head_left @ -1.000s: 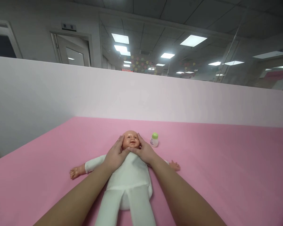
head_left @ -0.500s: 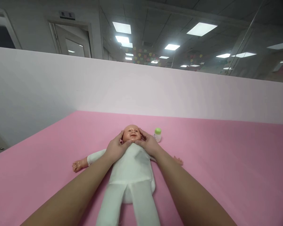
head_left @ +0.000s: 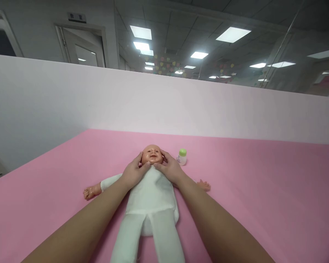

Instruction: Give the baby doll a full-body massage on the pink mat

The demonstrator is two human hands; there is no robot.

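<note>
Presently listed, as I see it from the head camera:

Item one: doll (head_left: 150,197), lying on its back along the middle of the pink mat (head_left: 263,190), head away from me, legs toward the lower edge of the view. It wears a white suit; bare head, bare hands. Its arms are spread to either side, one small hand showing at the left, the other just past my right forearm.

Item two: my left hand (head_left: 133,173), resting on the doll's upper chest, fingers curved up against the side of the doll's head, thumb under the chin. It cups the head, touching it, not closed into a fist.

Item three: my right hand (head_left: 170,170), mirrored on the other side, fingers laid along the cheek and temple, thumb meeting the chin. Both thumbs lie close together below the face. Both forearms run across the doll's shoulders.

Item four: bottle (head_left: 182,157), small, pale with a green cap, standing upright on the mat just beside my right hand, near the doll's head, apart from it.

Item five: pale partition (head_left: 98,98), upright behind the mat.
</note>
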